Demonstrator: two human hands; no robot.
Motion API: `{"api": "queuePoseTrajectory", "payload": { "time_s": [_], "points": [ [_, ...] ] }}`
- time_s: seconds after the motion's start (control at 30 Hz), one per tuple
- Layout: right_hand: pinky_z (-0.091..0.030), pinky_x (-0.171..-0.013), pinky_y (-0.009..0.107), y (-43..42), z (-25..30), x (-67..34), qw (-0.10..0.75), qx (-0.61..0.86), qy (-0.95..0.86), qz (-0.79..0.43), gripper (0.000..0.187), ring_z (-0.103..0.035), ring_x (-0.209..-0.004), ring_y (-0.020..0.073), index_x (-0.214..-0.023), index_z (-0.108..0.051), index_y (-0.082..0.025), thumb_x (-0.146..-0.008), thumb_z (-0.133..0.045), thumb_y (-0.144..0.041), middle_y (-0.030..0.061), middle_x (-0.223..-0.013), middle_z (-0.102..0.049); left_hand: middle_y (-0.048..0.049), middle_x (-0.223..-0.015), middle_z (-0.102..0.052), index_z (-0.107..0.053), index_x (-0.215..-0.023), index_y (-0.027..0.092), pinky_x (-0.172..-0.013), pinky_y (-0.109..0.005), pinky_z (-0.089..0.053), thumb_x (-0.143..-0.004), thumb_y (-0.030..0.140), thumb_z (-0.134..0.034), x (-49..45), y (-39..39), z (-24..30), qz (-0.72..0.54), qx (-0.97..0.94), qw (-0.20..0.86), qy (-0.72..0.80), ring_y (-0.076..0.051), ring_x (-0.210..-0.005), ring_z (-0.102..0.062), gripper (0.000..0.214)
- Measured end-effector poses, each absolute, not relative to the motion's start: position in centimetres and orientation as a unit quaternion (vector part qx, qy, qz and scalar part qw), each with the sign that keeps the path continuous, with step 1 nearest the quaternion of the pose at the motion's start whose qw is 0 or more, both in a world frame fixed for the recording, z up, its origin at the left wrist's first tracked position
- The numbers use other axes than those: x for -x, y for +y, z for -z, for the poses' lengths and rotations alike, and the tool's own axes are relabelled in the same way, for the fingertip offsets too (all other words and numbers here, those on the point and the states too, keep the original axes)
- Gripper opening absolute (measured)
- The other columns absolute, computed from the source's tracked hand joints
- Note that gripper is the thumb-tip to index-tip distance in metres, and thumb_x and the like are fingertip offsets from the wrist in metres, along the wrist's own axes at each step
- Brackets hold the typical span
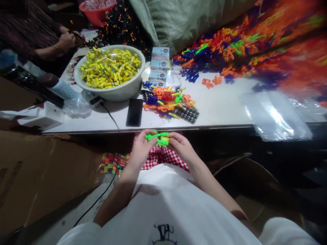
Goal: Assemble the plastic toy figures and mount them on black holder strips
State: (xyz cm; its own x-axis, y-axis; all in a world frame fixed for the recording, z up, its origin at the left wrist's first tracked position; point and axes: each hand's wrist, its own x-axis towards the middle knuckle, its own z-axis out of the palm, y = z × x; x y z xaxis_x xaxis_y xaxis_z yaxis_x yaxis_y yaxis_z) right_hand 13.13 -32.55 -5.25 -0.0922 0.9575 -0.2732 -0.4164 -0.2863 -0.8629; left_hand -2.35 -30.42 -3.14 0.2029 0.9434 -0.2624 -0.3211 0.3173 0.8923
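Both my hands meet just below the table's front edge, above my lap. My left hand (142, 147) and my right hand (180, 145) are closed on a small green plastic toy (156, 137) with a yellow piece at its right end. The toy lies level between the fingertips. On the white table (219, 105) right above sits a small heap of coloured plastic toy parts (168, 99) beside a black tray of parts (187, 114).
A white basin of yellow pieces (110, 69) stands at the left, a black phone (134, 112) and a cable before it. A big pile of coloured parts (230, 51) fills the back right. Clear plastic bags (276, 117) lie at right. Another person's hand (66, 40) works at far left. Cardboard (38, 177) stands at lower left.
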Motion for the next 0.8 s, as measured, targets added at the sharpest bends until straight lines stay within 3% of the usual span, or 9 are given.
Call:
{"api": "queuePoseTrajectory", "payload": {
  "time_s": [0.2, 0.37, 0.57, 0.8],
  "points": [
    [-0.03, -0.045, 0.021, -32.2, 5.3, -13.1, 0.497, 0.413, -0.282, -0.709, 0.033, -0.038, -0.046, 0.0064, -0.069, -0.057, -0.02, -0.061, -0.074, -0.048, -0.0064, -0.052, -0.046, 0.0033, -0.068, -0.058, -0.058, -0.086, 0.018, -0.062, -0.019, -0.043, -0.066, 0.026, -0.072, 2.5, -30.2, 3.0, -0.424, -0.376, 0.713, 0.413, -0.007, -0.06, -0.054, 0.026],
    [-0.027, -0.043, 0.021, -32.3, 5.3, -13.2, 0.483, 0.391, -0.283, -0.73, 0.033, -0.031, -0.042, 0.0061, -0.072, -0.057, -0.021, -0.065, -0.07, -0.05, -0.008, -0.048, -0.04, 0.002, -0.071, -0.059, -0.055, -0.08, 0.016, -0.061, -0.019, -0.043, -0.06, 0.025, -0.075, 2.3, -30.1, 2.2, -0.415, -0.346, 0.728, 0.422, -0.007, -0.061, -0.054, 0.029],
    [-0.038, -0.055, 0.025, -32.3, 5.2, -14.5, 0.439, 0.393, -0.348, -0.729, 0.031, -0.047, -0.057, 0.01, -0.083, -0.057, -0.022, -0.066, -0.069, -0.045, -0.0028, -0.068, -0.054, 0.0035, -0.064, -0.056, -0.055, -0.079, 0.016, -0.054, -0.018, -0.04, -0.06, 0.025, -0.074, 2.1, -30.0, 1.7, -0.381, -0.38, 0.702, 0.467, -0.007, -0.056, -0.051, 0.028],
    [-0.035, -0.056, 0.022, -32.2, 4.7, -15.5, 0.462, 0.394, -0.438, -0.662, 0.037, -0.045, -0.058, 0.0086, -0.103, -0.041, -0.027, -0.076, -0.063, -0.037, -0.0066, -0.069, -0.048, 0.0029, -0.072, -0.055, -0.055, -0.079, 0.018, -0.053, -0.018, -0.038, -0.068, 0.021, -0.066, 2.4, -29.6, 1.4, -0.331, -0.483, 0.641, 0.496, -0.008, -0.058, -0.049, 0.016]
  ]
}}
